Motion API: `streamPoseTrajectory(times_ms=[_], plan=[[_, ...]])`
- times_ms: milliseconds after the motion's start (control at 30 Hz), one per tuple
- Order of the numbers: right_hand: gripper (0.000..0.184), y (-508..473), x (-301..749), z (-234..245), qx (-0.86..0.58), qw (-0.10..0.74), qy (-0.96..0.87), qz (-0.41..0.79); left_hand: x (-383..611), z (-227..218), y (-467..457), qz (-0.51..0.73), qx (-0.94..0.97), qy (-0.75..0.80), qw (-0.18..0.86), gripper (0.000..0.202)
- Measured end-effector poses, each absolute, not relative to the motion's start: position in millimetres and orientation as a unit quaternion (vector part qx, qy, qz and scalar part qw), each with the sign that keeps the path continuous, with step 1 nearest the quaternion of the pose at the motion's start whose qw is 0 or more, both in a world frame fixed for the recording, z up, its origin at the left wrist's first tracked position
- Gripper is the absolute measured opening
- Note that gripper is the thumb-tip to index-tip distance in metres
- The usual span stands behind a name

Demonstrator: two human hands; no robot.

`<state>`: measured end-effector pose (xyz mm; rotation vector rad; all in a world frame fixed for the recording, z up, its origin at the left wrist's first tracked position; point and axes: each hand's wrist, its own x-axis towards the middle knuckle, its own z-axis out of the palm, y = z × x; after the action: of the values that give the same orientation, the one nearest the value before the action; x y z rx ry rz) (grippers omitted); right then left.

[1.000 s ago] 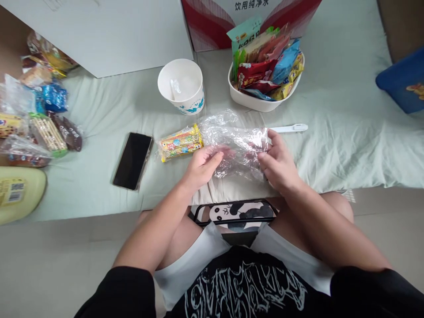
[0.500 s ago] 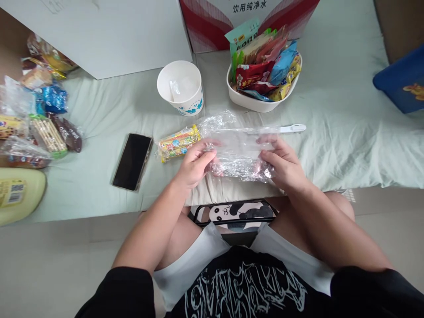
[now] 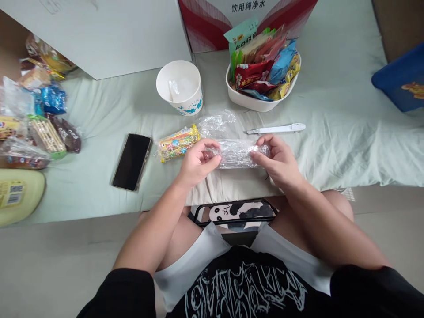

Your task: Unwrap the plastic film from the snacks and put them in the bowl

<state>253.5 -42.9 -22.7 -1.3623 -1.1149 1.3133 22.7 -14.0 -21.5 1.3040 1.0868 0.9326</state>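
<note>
My left hand (image 3: 197, 162) and my right hand (image 3: 277, 162) each pinch one end of a clear plastic bag (image 3: 236, 153), folded into a narrow band just above the pale green sheet (image 3: 347, 132). A yellow snack pack (image 3: 179, 142) lies beside my left hand, with more crumpled clear plastic (image 3: 217, 123) behind it. A white pen-like tool (image 3: 276, 129) lies just beyond my right hand.
A black phone (image 3: 132, 160) lies to the left. A white paper cup (image 3: 180, 87) and a white bowl (image 3: 251, 101) full of snack packets stand at the back, before a red and white carton (image 3: 212, 22). Several snack packs (image 3: 39, 119) pile at far left. A blue object (image 3: 402, 81) sits far right.
The spread-out plastic bag has been folded down into a narrow strip between my hands. My hands have drawn slightly away from me, and the white tool is uncovered.
</note>
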Motion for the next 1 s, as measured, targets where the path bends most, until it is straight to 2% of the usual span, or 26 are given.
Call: streamPoseTrajectory(times_ms=[100,133,233,300,367,433,500,567,633,733,833,900,1000], plan=[[0.051,-40,253,-26,-0.537,0.509,-0.396,0.543,23,-22,-15,0.450,0.536,0.466,0.541,0.034],[0.049,-40,253,-27,-0.534,0.523,-0.385,0.542,22,-22,-15,0.476,0.530,0.469,0.522,0.036],[0.024,-44,253,-26,-0.540,0.565,-0.406,0.473,22,-20,-19,0.525,0.522,0.476,0.476,0.031],[0.016,-49,252,-24,-0.536,0.583,-0.483,0.373,23,-19,-23,0.485,0.518,0.460,0.534,0.032],[0.012,-54,249,-23,-0.493,0.570,-0.594,0.280,28,-20,-27,0.407,0.497,0.419,0.642,0.042],[0.014,-57,244,-23,-0.423,0.525,-0.700,0.234,33,-22,-30,0.361,0.466,0.385,0.710,0.051],[0.016,-58,241,-24,-0.362,0.473,-0.772,0.221,36,-26,-32,0.364,0.450,0.389,0.717,0.048],[0.019,-58,239,-26,-0.334,0.448,-0.796,0.231,36,-29,-31,0.375,0.449,0.421,0.693,0.038],[0.019,-58,240,-27,-0.370,0.465,-0.756,0.273,33,-30,-28,0.368,0.460,0.443,0.676,0.032],[0.027,-57,242,-29,-0.470,0.496,-0.606,0.407,29,-26,-25,0.328,0.502,0.424,0.678,0.028],[0.037,-56,241,-32,-0.462,0.447,-0.543,0.540,30,-22,-25,0.300,0.567,0.384,0.664,0.022],[0.029,-56,238,-33,-0.455,0.416,-0.555,0.558,32,-22,-26,0.293,0.598,0.369,0.649,0.020],[0.015,-56,236,-32,-0.471,0.430,-0.552,0.537,33,-25,-27,0.295,0.605,0.371,0.640,0.022]])
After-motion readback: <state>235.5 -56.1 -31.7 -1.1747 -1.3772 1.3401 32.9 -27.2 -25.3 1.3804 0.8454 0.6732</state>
